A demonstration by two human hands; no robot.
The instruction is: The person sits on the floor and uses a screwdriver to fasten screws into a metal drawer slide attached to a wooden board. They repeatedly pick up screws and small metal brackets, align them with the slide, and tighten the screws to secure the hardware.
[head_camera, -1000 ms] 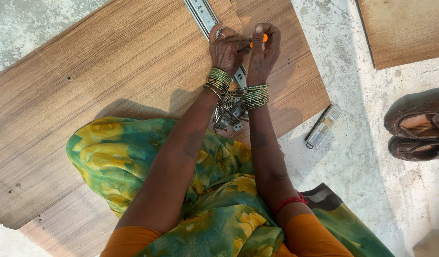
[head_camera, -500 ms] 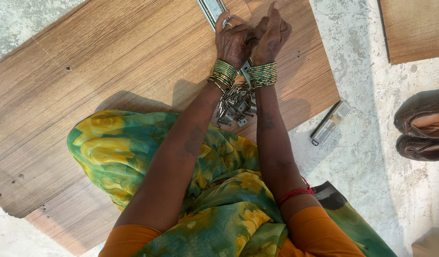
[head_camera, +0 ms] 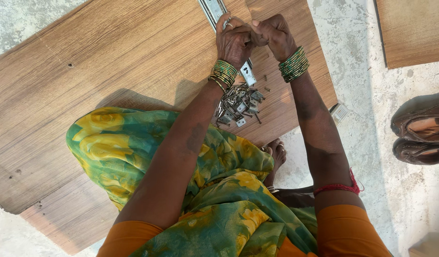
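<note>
Both the left hand [head_camera: 233,40] and right hand [head_camera: 272,35] close their fingers together over the metal drawer slide [head_camera: 214,9] lying on the wooden board [head_camera: 110,62], apparently fixing it, so the next move likely needs a screw from the screw pile [head_camera: 238,102].

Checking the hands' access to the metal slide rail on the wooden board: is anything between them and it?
Nothing visible. The left hand and right hand sit closed together directly over the metal slide rail. The pile of screws lies nearer the person, beside the left wrist.

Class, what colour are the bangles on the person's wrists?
Green and gold bangles on both wrists, clearest in the head view, beside the left hand and right hand.
</note>
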